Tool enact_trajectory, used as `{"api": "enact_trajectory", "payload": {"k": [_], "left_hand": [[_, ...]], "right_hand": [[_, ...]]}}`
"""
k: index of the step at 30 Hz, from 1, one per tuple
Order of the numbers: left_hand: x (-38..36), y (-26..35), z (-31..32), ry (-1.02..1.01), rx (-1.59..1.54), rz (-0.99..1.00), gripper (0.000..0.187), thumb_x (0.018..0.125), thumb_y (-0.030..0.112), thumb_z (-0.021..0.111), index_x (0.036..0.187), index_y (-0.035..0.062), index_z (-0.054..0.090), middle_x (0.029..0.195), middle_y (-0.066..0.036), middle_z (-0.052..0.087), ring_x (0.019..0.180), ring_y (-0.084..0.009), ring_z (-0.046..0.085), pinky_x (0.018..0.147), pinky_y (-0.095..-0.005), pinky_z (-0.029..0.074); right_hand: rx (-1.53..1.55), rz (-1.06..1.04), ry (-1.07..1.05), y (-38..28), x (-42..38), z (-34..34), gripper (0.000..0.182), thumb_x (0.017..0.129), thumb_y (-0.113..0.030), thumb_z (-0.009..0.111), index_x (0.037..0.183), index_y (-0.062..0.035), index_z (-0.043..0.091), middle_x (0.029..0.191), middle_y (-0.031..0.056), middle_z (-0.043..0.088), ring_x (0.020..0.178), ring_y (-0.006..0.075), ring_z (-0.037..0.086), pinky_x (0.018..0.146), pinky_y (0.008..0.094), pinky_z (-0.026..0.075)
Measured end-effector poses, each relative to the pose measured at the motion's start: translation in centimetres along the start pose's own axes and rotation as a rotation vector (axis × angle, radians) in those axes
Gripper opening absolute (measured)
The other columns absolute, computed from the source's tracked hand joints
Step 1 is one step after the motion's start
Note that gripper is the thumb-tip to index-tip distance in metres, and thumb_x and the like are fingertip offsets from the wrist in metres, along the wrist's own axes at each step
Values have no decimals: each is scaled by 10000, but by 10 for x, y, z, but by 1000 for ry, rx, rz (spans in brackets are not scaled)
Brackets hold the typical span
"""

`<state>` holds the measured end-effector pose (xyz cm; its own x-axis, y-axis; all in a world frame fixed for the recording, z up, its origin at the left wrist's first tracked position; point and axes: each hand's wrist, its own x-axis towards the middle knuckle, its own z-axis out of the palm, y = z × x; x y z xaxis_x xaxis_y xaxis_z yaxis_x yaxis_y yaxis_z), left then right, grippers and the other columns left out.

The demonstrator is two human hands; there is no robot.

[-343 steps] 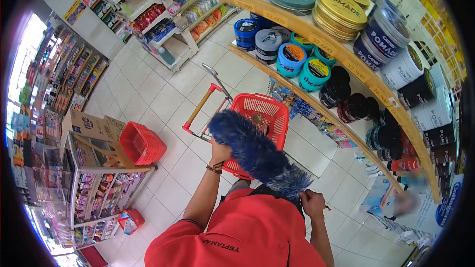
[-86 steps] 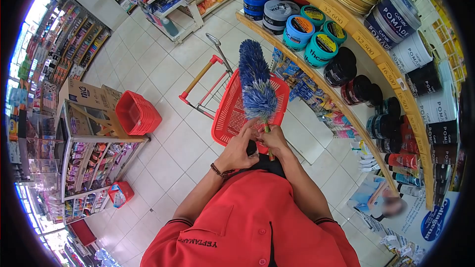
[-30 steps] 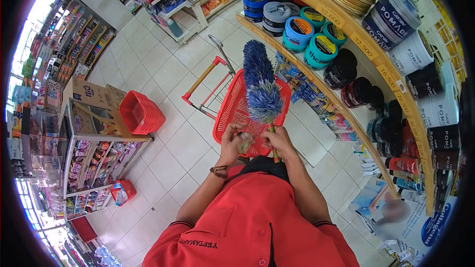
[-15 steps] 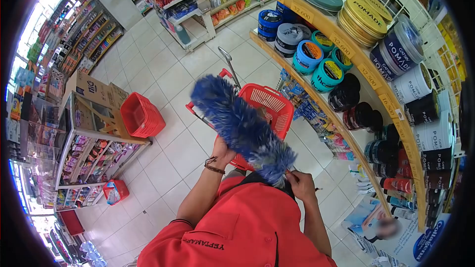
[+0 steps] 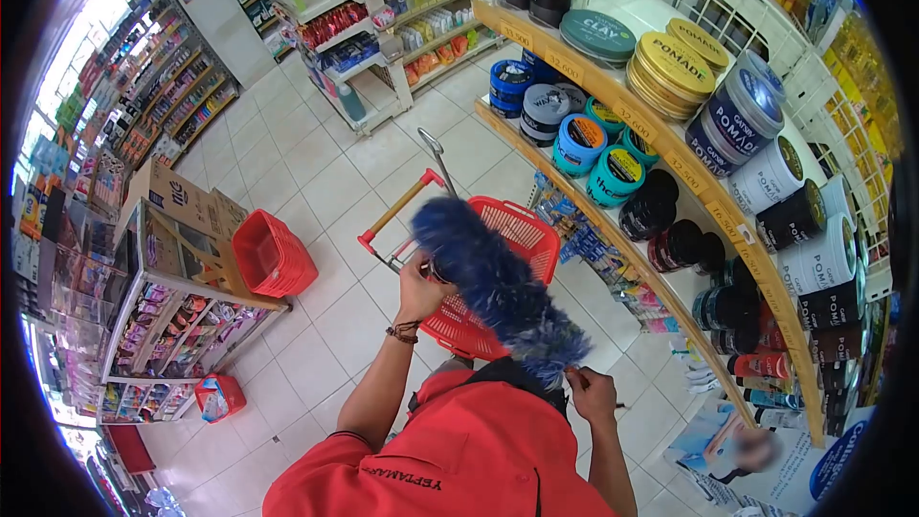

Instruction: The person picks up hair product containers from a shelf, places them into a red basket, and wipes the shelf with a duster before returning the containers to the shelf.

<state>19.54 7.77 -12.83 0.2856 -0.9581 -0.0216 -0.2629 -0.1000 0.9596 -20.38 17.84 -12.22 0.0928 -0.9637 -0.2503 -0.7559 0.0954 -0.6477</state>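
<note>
A blue fluffy duster point(image 5: 498, 278) lies slantwise in front of my body, its pale-tipped lower end next to my right hand. My right hand point(image 5: 592, 393) is closed around the duster's handle end, most of which the fingers hide. Against the duster's upper left side, my left hand point(image 5: 421, 289) has its fingers curled round a small dark object point(image 5: 437, 272). The fluff covers part of that object, so its kind does not show. Behind the duster stands a red shopping basket point(image 5: 522, 230) on a trolley with a handle point(image 5: 402, 211).
On my right, a curved shelf point(image 5: 661, 153) with a wooden edge and price labels carries pomade tins point(image 5: 670, 72) and hair wax jars point(image 5: 581, 144). To the left are stacked red baskets point(image 5: 275, 254), a display case point(image 5: 182, 325) and a cardboard box point(image 5: 182, 187). Tiled floor point(image 5: 325, 345) lies between.
The duster's upper end has moved down and right. My left hand has shifted slightly up and left, and the dark object in it now shows. My right hand still grips the duster.
</note>
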Motion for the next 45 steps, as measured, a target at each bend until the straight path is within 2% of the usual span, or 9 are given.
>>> {"api": "enact_trajectory", "payload": {"k": [2,10,16,22,26,31,35,40,45], "left_hand": [[-4,17,-1,36,-110,13,594,644,-8,896,1200,-4,687,1206,-64,692,1099,-177,668,967,-317,534],[9,20,3,84,159,148,738,584,-57,891,1279,1,651,1261,-82,605,1172,-206,630,1023,-332,530],[6,50,11,11,-157,174,720,630,-81,891,1290,12,620,1236,-68,622,1177,-185,641,1028,-335,542],[14,39,9,46,85,23,732,631,-154,857,1301,-9,601,1316,-96,646,1193,-183,653,941,-348,589],[9,56,11,-20,-370,163,627,751,-118,759,1342,-27,571,1309,-96,638,1171,-184,650,974,-340,572],[22,10,1,-90,-915,-225,669,730,-195,649,1372,-55,522,1284,-109,641,1175,-219,655,1024,-356,541],[13,5,6,-68,-701,-244,635,766,-192,595,1376,-46,496,1266,-115,642,1173,-238,659,1012,-363,541],[7,30,2,-66,-862,-183,508,857,-151,637,1309,-13,452,1146,-118,655,1035,-256,708,803,-308,556],[17,14,-7,-142,-1158,-307,346,1090,279,495,1246,-5,615,1140,-106,724,1062,-234,710,817,-317,569]], "right_hand": [[-298,131,99,6,3,3,391,955,-391,715,788,-37,718,671,169,679,600,350,654,583,430,482],[-68,-1,48,10,-21,17,379,980,-373,694,809,-36,732,610,174,627,551,363,619,551,444,453],[-143,233,93,18,-25,25,469,995,-464,648,796,-48,736,639,184,650,601,402,647,585,466,480],[-39,9,83,8,-27,21,377,968,-439,667,841,-90,735,682,163,685,645,404,681,603,505,511],[-216,153,119,24,-14,20,400,981,-448,659,830,-85,731,681,160,687,665,412,687,608,510,512],[3,128,117,24,-14,16,440,981,-459,661,820,-55,728,645,164,661,613,392,665,573,466,483],[83,-28,33,8,-7,9,429,964,-461,680,818,-61,737,637,153,656,610,381,664,575,461,481],[-96,104,69,19,3,13,366,952,-371,713,829,-28,747,602,148,626,527,300,596,554,424,441],[69,51,47,17,-7,18,347,950,-362,702,830,-40,749,608,146,626,553,300,619,559,412,461]]}}
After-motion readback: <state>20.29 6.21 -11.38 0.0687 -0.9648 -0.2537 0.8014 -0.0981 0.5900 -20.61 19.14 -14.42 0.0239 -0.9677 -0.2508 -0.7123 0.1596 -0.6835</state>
